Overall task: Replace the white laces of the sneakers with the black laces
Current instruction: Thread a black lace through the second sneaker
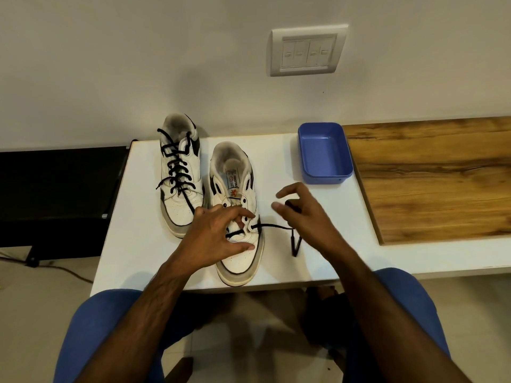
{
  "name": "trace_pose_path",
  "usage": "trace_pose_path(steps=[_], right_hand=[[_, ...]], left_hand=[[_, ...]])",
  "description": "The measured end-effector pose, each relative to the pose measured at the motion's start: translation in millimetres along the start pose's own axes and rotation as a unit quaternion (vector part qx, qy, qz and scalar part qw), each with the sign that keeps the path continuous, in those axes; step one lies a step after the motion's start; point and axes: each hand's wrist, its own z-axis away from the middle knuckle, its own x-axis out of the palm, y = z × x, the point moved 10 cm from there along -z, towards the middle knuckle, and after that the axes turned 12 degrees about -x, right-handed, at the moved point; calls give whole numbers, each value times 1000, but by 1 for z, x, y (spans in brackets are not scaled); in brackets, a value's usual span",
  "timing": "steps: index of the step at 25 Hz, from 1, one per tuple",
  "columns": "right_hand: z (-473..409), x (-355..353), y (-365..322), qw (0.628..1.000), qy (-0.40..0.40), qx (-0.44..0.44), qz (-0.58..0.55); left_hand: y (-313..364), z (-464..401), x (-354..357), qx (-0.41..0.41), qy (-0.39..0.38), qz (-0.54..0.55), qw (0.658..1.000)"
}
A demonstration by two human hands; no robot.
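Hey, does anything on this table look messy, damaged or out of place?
Nothing damaged or spilled. The near sneaker is only half done: the black lace runs through its lowest holes only. The far sneaker is fully laced, ends loose.

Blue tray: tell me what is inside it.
The blue tray shows only its bare blue floor and walls; no laces or other items appear inside. The strip of floor just behind its near wall is hidden from this angle.
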Motion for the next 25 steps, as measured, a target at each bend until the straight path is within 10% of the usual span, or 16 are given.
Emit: trace_pose_path(steps=[7, 12, 16, 21, 25], right_hand=[[-4, 47, -3, 966, -108, -103, 213], [-5, -13, -23, 962, 75, -98, -245], [-4, -2, 4, 998, 20, -14, 64], [-6, 36, -1, 945, -95, -98, 297], [-6, 41, -7, 964, -98, -119, 215]], left_hand=[[3, 0, -1, 6, -1, -8, 1000], [3, 1, 0, 24, 3, -17, 1000], [4, 2, -1, 55, 20, -78, 995], [4, 4, -7, 75, 36, -102, 991], [3, 3, -6, 68, 32, -94, 993]])
